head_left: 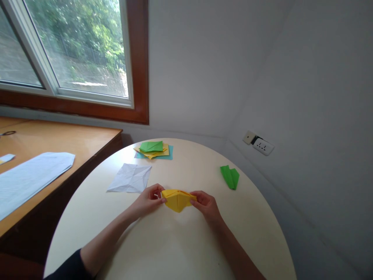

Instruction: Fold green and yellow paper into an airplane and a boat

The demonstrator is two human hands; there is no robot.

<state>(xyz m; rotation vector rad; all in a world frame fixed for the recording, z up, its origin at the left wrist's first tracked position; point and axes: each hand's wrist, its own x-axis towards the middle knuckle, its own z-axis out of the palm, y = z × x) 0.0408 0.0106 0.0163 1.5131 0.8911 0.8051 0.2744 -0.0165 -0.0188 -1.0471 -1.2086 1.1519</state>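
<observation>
A folded piece of yellow paper (177, 200) is held just above the round table (175, 249), spread between both hands. My left hand (153, 199) pinches its left corner between thumb and fingers. At the opposite corner, my right hand (206, 205) grips it the same way. The yellow paper has a vertical crease down its middle and narrows to a point at the bottom. Left of it lies a creased white sheet (129, 178), flat on the table close to my left hand. Beyond my right hand rests a folded green paper heart (230, 177).
At the table's far edge sits a stack of folded papers (153, 149), green on top of yellow and blue. A wooden desk (72, 134) on the left carries white paper (37, 175) and part of some scissors (8, 133). A socket (263, 146) is on the right wall.
</observation>
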